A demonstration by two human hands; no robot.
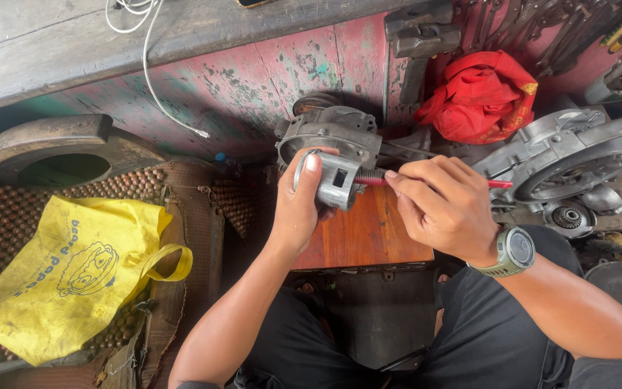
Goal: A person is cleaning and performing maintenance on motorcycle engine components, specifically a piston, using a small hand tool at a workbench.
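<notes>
A: Where's your left hand (298, 209) rn?

B: Wrapped round the small grey metal housing (334, 180), thumb up over its top edge, fingers behind it. Grip's closed on the housing, holding it just above the wooden counter (368, 234), right in front of the bigger grey engine casing (331, 130).

A: And your right hand (444, 205)?

B: Fingers pinched on a red-handled tool (426, 181), prob. a screwdriver. Handle end sticks out past your knuckles to the right; the threaded-looking metal end goes into the side opening of the housing. So grip's pressed tight on the tool, not spread.

A: Step in hand?

B: Looks to me like you're working a fastener or part inside the housing w/ the tool tip. Can't see the tip itself, it's hidden in the opening.

A: What does the next move call for?

B: My guess: keep the left hand steady so the housing doesn't twist, keep the tool in line w/ the opening, and turn w/o slipping.

A: Anything else nearby?

B: Round crankcase cover (566, 162) to your right, red cloth (478, 94) behind it, yellow bag (73, 266) well off to your left on the beaded mat (8, 216).
</notes>
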